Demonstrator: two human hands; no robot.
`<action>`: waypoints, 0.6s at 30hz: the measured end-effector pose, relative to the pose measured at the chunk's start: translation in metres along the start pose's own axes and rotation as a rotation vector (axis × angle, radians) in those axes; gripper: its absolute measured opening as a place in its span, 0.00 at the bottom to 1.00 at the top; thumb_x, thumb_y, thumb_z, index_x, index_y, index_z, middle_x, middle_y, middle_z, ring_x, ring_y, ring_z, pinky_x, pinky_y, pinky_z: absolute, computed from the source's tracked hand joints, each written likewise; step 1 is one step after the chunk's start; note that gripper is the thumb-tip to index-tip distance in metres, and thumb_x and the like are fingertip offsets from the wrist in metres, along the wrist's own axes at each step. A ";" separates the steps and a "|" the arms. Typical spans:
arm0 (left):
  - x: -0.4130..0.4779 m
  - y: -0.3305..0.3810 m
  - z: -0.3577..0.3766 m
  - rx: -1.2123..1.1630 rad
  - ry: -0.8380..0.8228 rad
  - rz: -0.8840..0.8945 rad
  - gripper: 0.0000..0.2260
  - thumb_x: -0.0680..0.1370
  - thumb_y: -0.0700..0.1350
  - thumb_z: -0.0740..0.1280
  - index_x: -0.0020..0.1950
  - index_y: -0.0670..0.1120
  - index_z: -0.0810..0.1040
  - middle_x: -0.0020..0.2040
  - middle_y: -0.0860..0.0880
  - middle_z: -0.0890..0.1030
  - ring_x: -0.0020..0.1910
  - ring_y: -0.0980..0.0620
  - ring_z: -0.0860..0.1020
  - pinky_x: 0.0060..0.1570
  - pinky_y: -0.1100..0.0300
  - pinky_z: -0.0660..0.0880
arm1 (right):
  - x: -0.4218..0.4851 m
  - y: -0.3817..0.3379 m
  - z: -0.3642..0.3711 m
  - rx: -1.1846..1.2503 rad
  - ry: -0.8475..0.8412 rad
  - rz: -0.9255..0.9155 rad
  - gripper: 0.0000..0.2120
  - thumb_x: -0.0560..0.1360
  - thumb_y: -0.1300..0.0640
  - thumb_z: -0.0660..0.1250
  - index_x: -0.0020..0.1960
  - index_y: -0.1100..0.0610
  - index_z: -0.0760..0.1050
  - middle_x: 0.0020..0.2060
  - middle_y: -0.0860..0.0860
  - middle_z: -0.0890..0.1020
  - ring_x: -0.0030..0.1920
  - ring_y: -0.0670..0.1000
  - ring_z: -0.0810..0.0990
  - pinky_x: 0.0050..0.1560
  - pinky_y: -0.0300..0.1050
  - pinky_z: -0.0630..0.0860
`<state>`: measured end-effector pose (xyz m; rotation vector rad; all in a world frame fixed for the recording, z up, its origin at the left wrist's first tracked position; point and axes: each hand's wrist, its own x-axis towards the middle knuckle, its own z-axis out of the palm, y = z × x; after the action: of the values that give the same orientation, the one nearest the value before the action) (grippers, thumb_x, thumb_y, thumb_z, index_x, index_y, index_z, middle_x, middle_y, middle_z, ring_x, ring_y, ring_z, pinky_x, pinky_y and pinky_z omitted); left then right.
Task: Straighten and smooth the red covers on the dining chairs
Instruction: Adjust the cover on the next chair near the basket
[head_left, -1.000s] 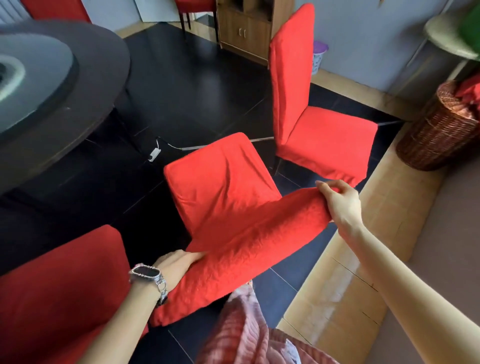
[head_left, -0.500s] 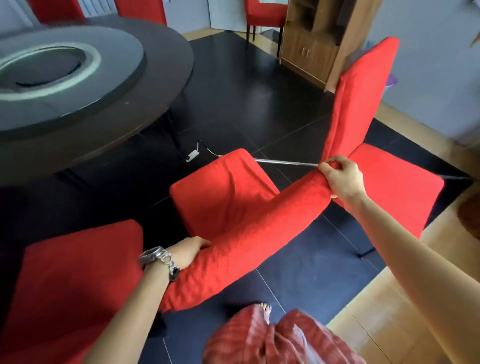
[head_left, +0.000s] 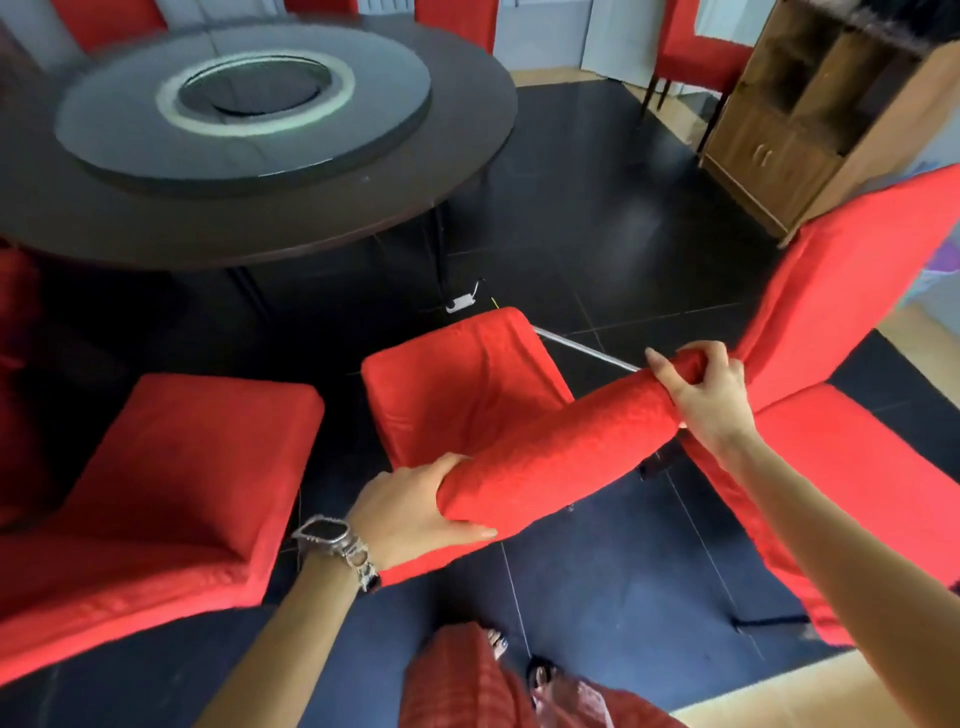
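In the head view, both hands grip the top edge of the middle dining chair's backrest (head_left: 561, 452), which runs diagonally from lower left to upper right under its textured red cover (head_left: 597, 415). The left hand (head_left: 415, 512), a wristwatch (head_left: 327, 535) on its wrist, is clamped round the lower-left corner of the backrest top, thumb underneath and fingers over the far side; the right hand (head_left: 706, 387) is closed round the upper-right corner, fingers curled over the fabric. Compared with 1 second ago, the left hand has shifted from lying behind the backrest near the seat junction to a full grasp on the corner, and the right hand has tightened from a pinch of the cover's edge to a wrap around the end. The view has also swung up and left, so the round dining table (head_left: 467, 171) with its glass turntable (head_left: 244, 98) now fills the upper left. The cover on the backrest top looks taut between the 2 hands, while the seat cover (head_left: 457, 384) beyond shows faint creases. My reading is that the cover is being tugged straight along the backrest top, with the seat yet to be smoothed. 2 more red-covered chairs flank it, 1 at left (head_left: 171, 467) and 1 at right (head_left: 841, 322), both lying fairly flat.
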<state>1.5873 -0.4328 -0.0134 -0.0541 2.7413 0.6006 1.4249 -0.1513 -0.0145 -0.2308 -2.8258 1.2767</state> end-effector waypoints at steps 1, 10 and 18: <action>0.003 0.004 0.001 -0.004 0.024 -0.011 0.34 0.65 0.72 0.66 0.68 0.63 0.65 0.57 0.56 0.81 0.57 0.50 0.79 0.55 0.57 0.73 | 0.004 0.003 -0.003 0.007 -0.026 -0.007 0.24 0.72 0.37 0.67 0.59 0.51 0.69 0.59 0.54 0.68 0.50 0.49 0.71 0.57 0.46 0.72; 0.036 0.037 0.012 -0.071 0.117 -0.072 0.31 0.64 0.72 0.67 0.65 0.64 0.72 0.55 0.57 0.82 0.57 0.50 0.79 0.56 0.59 0.73 | 0.012 0.041 -0.029 0.014 -0.450 -0.212 0.32 0.57 0.34 0.72 0.59 0.31 0.65 0.71 0.48 0.37 0.65 0.47 0.51 0.68 0.34 0.49; 0.059 0.056 0.017 -0.058 0.118 -0.081 0.31 0.64 0.74 0.65 0.64 0.64 0.73 0.52 0.57 0.83 0.55 0.50 0.80 0.53 0.58 0.76 | 0.034 0.054 -0.028 -0.040 -0.384 -0.242 0.34 0.60 0.49 0.80 0.61 0.41 0.68 0.72 0.56 0.30 0.72 0.63 0.58 0.62 0.32 0.59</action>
<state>1.5312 -0.3723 -0.0250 -0.2202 2.8182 0.6736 1.4005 -0.0902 -0.0367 0.3877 -3.0614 1.3319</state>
